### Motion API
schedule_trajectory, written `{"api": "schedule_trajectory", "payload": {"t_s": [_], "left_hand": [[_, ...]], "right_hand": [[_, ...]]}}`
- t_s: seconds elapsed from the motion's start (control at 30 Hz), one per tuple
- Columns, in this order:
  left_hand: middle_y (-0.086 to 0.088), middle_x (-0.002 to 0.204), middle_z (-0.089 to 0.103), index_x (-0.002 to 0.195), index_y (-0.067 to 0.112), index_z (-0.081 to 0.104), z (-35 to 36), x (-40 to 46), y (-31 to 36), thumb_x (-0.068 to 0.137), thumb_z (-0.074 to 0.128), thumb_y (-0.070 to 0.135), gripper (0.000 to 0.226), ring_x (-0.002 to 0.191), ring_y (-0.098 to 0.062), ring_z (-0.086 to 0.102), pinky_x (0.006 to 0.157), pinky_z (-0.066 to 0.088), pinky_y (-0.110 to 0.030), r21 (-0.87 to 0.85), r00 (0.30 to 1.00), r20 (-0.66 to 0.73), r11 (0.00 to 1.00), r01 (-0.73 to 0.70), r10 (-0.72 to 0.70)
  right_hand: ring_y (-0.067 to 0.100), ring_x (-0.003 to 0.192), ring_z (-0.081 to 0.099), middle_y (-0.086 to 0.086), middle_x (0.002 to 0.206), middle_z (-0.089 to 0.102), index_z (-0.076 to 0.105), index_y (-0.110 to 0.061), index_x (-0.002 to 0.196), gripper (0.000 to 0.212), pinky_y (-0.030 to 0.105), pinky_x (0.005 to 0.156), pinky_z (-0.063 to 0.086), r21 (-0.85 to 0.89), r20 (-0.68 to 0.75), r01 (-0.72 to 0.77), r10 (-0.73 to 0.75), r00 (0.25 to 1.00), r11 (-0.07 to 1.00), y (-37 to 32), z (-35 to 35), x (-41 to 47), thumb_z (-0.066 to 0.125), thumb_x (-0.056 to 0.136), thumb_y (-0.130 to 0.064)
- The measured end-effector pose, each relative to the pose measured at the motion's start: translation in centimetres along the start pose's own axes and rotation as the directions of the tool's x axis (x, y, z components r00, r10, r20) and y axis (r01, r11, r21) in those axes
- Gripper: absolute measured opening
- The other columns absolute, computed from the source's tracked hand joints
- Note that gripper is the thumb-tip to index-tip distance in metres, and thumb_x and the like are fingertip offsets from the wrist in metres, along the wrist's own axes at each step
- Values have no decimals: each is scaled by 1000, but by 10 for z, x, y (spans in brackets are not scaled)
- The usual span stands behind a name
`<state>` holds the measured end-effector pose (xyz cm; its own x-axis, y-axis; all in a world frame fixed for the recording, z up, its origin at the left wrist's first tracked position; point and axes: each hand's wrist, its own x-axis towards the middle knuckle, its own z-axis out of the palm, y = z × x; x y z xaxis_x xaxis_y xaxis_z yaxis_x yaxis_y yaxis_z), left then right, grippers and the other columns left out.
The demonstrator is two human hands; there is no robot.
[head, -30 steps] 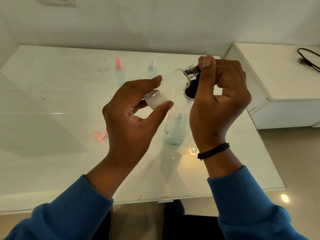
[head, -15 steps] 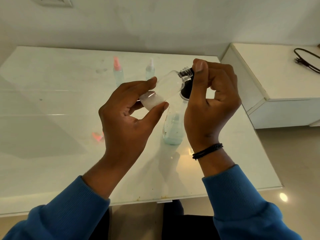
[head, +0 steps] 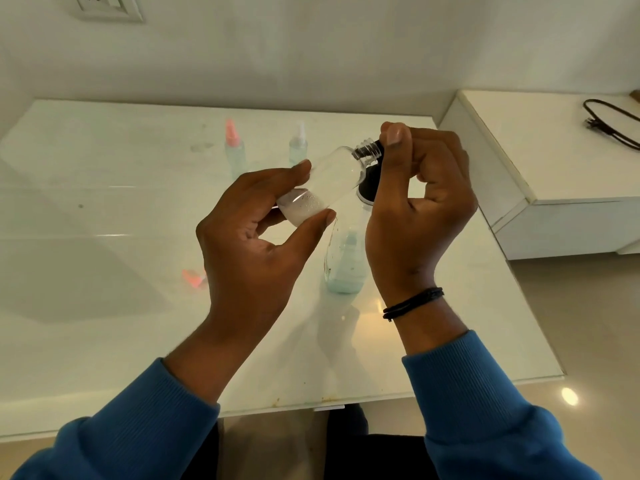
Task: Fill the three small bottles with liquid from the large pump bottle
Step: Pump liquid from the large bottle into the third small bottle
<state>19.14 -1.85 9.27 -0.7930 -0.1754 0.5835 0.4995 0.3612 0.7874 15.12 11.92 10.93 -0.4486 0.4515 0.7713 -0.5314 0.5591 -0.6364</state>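
Observation:
My left hand (head: 249, 244) holds a small clear bottle (head: 332, 174) by its base, tilted with its open threaded neck up and to the right. A little white foamy liquid sits in its low end. My right hand (head: 422, 209) is closed over the pump head of the large pump bottle (head: 346, 268), thumb beside the small bottle's neck. The spout is hidden under my fingers. The large bottle stands on the white table (head: 104, 323) with a black collar (head: 369, 188) and pale teal liquid low inside. Two more small bottles stand at the back, one pink-capped (head: 233, 147) and one white-capped (head: 298, 142).
A loose pink cap (head: 194, 277) lies on the table left of my left wrist. A low white cabinet (head: 554, 168) adjoins the table on the right, with a black cable (head: 609, 123) on it. A wall socket (head: 107, 6) is up left.
Both hands with the small bottle have drifted slightly left in view. Both grips and the bottle's tilt look the same.

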Motion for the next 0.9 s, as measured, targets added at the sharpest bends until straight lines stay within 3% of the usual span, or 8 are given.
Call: {"api": "schedule_trajectory", "payload": {"t_s": [0.43,0.57,0.7,0.9], "left_hand": [[-6,121,71,124,3,70,0,0,0,85,85,18,44,110,-16,69,91,60,-26,-11,1000,3,1000,7,-7],[-7,120,71,124,3,69,0,0,1,86,85,16,44,109,-21,70,90,61,-31,-32,1000,9,999,7,-7],[-4,120,71,124,4,70,-2,0,-1,86,85,18,43,109,-17,69,90,60,-25,-10,1000,13,1000,0,0],[-5,120,71,124,3,69,0,1,0,86,85,17,44,109,-15,69,90,59,-25,-31,1000,7,999,7,-7]], "right_hand": [[5,73,52,-8,80,63,69,-6,76,22,48,66,48,-2,2,-7,7,1000,1000,-4,-2,2,66,98,-9],[13,72,54,-7,81,63,69,-5,77,22,48,65,48,-18,-10,-2,2,1000,1000,-3,-3,1,66,98,-9],[7,77,57,-4,85,66,70,-5,80,19,46,66,50,11,0,-21,21,1000,1000,-2,-2,-5,64,98,-7],[15,72,56,-3,81,66,69,-6,75,25,44,66,48,-13,-8,-12,12,1000,1000,-5,-3,2,64,99,-11]]}}
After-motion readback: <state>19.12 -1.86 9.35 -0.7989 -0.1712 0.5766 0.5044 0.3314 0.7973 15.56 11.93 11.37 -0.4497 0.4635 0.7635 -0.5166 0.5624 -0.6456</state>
